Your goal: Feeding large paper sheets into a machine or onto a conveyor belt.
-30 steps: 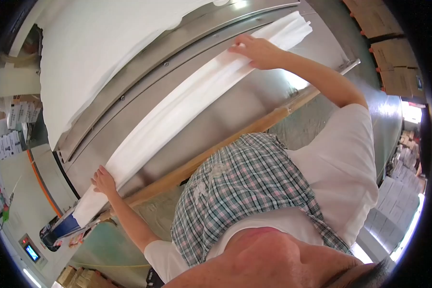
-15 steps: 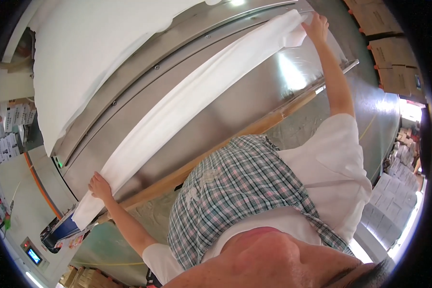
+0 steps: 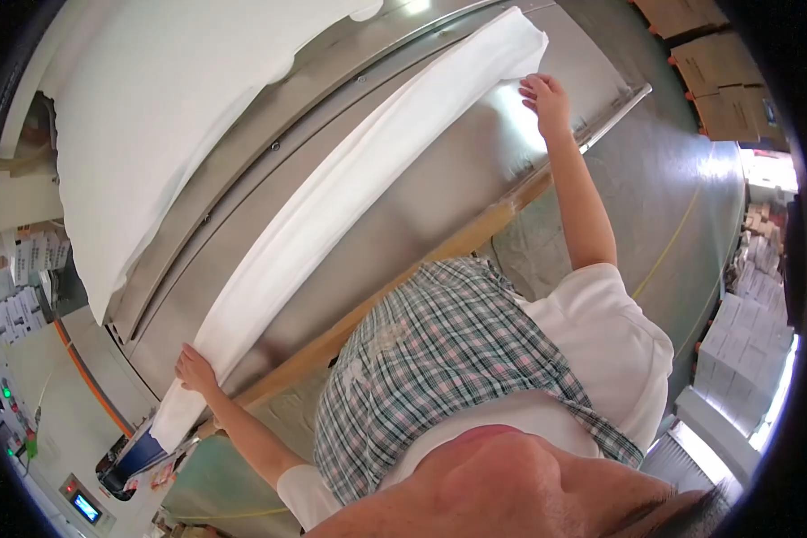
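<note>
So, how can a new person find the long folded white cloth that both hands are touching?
Find the big steel machine that slopes across the picture. On its front panel a long folded white cloth lies as a narrow strip, with the left hand and the right hand at its two ends. Unlike the wide white sheet above, it is thin and band-like.

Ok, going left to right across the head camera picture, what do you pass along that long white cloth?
Control panel → left hand → long white cloth → right hand → cardboard boxes.

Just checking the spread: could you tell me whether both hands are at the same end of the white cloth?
No, the left hand rests at one end of the white cloth and the right hand at the other.
</note>
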A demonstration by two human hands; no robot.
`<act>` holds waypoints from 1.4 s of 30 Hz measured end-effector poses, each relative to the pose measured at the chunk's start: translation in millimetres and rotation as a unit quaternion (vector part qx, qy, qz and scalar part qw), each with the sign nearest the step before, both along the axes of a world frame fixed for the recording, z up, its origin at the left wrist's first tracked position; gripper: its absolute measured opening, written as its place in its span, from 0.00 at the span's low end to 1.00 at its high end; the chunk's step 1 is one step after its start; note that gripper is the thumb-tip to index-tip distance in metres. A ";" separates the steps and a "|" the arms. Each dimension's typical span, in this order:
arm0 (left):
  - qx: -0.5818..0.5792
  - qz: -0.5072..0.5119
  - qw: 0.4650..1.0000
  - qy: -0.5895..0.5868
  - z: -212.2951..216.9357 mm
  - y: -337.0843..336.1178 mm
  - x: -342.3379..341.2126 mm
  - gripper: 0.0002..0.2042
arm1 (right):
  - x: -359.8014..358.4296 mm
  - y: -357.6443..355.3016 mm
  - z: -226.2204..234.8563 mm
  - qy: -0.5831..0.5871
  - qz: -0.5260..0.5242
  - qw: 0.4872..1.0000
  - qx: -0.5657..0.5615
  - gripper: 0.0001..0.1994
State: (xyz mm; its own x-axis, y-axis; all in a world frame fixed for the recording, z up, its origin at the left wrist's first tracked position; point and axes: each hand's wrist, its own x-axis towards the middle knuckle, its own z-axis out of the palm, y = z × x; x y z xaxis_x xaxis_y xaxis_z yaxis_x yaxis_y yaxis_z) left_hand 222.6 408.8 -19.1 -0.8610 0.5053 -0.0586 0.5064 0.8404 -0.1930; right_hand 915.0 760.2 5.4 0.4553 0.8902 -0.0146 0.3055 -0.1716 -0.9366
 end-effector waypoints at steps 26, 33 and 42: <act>0.031 -0.024 0.999 0.023 2.9 1.6 9.3 0.26 | 61.9 147.8 9.6 0.248 -0.020 0.963 0.102 0.11; 0.022 -0.033 0.998 0.042 4.4 0.5 8.4 0.25 | 72.4 138.8 -13.6 -0.078 -0.012 0.988 -0.135 0.09; 0.015 -0.028 0.999 0.012 3.3 -0.2 3.2 0.26 | 54.6 144.9 22.6 -0.544 0.183 0.819 -0.012 0.15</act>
